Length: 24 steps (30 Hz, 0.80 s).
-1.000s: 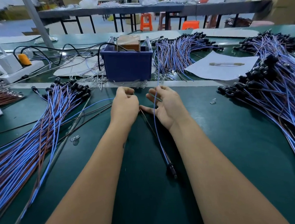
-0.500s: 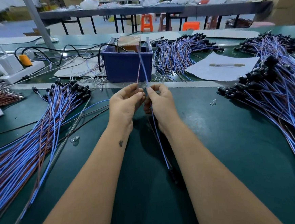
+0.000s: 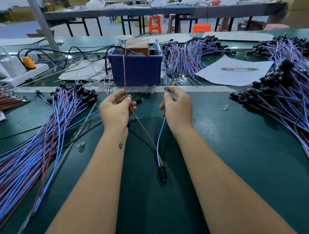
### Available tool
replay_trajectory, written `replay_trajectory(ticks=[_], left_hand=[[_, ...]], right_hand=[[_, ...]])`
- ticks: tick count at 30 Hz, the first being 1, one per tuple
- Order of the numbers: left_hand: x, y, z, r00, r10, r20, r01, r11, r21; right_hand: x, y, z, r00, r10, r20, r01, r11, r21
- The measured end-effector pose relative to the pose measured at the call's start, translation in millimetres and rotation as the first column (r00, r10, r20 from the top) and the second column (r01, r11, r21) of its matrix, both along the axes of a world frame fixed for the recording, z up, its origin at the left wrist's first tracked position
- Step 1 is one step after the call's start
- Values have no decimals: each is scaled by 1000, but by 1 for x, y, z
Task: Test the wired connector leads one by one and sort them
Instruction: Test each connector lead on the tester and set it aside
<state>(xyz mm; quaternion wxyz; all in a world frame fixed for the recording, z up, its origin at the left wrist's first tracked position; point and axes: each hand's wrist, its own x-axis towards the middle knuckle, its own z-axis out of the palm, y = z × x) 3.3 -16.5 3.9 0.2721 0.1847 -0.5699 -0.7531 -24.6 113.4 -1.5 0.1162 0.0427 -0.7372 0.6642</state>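
Observation:
One connector lead hangs between my hands, its black connector (image 3: 162, 172) low over the green table (image 3: 226, 148) between my forearms. My left hand (image 3: 115, 109) pinches the lead's brown wire (image 3: 143, 126), whose free end stands upright toward the blue bin (image 3: 137, 70). My right hand (image 3: 177, 106) pinches the blue wire (image 3: 161, 131), its end also pointing up. The two wires spread apart in a V from the connector. A brown box-shaped device (image 3: 137, 45) sits inside the blue bin.
A large pile of blue and brown leads (image 3: 32, 145) fans out at the left, another (image 3: 287, 102) at the right, a third (image 3: 188, 58) behind the bin. A white sheet with a pen (image 3: 238, 69) lies back right. A power strip (image 3: 22, 73) lies back left.
Both hands picked the lead up from the table, first held close together, then moved apart, separating the brown and blue wires. The connector now hangs lower between my forearms.

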Motion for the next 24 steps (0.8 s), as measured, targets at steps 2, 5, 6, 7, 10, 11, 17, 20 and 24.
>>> replay_trajectory(ticks=[2,5,6,7,10,11,17,20,24], left_hand=[[-3,-4,-2,999,34,12,-34,999,36],[-5,-7,-4,998,53,19,-54,998,35],[-5,-7,-4,998,55,19,-55,998,28],[-6,-7,-4,998,55,18,-56,998,17],[-6,-6,-3,998,56,1,-56,998,-15],[-7,-6,-3,998,56,-10,-56,998,-21],[-11,-11,-3,999,51,-20,-52,996,-77],[-14,-15,-4,999,39,-9,-40,995,-91],[-14,-16,-6,1000,6,5,-5,994,-113]], right_hand=[[-2,0,0,1000,-9,30,8,999,38],[-5,0,-2,997,12,72,-19,994,107],[-5,0,-2,997,22,75,-32,990,135],[-6,-1,-3,997,29,73,-41,987,157],[-7,0,-4,998,35,60,-45,983,178],[-7,0,-4,998,34,59,-44,983,176],[-7,0,-5,998,41,55,-51,981,186],[-7,-1,-5,997,45,58,-56,979,198],[-8,-1,-6,997,43,64,-56,977,208]])
